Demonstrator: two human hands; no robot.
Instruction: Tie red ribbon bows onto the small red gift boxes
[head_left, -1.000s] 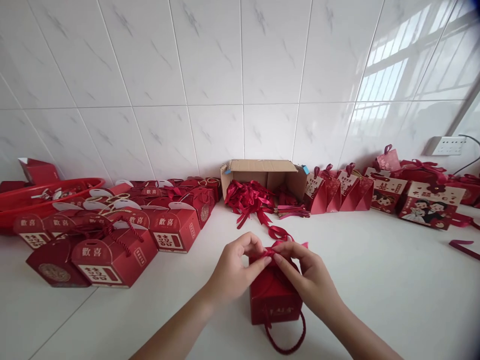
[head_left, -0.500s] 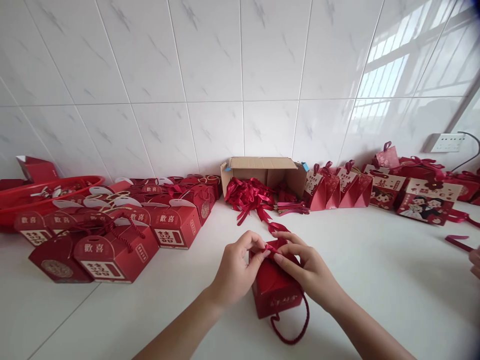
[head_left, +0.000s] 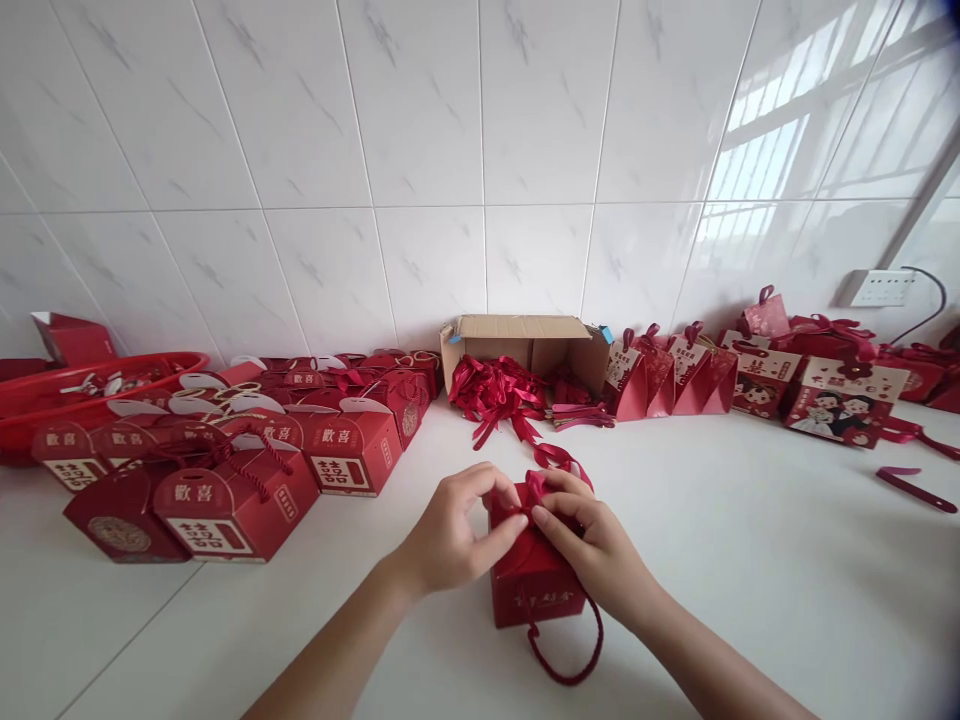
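Observation:
A red gift box (head_left: 536, 590) stands on the white table in front of me, with a dark red cord handle (head_left: 574, 678) looping down at its near side. On top of the box, a red satin ribbon (head_left: 535, 487) is bunched into a loop. My right hand (head_left: 592, 530) pinches the ribbon between thumb and fingers. My left hand (head_left: 457, 530) is curled at the box's left, thumb and forefinger tips meeting at the ribbon's knot. The ribbon's tail runs back behind my right hand.
A cardboard box (head_left: 525, 327) of red ribbons (head_left: 499, 392) lies against the tiled wall. Several red gift boxes (head_left: 236, 500) crowd the left, beside a red basin (head_left: 161, 362). Triangular boxes (head_left: 701, 385) and a box with cartoon figures (head_left: 844, 405) line the right, near a loose strap (head_left: 915, 490).
The ribbon on the box now stands up in a loop. My left fingers have spread somewhat and shifted slightly left. Another person's hand at the right edge has left the view.

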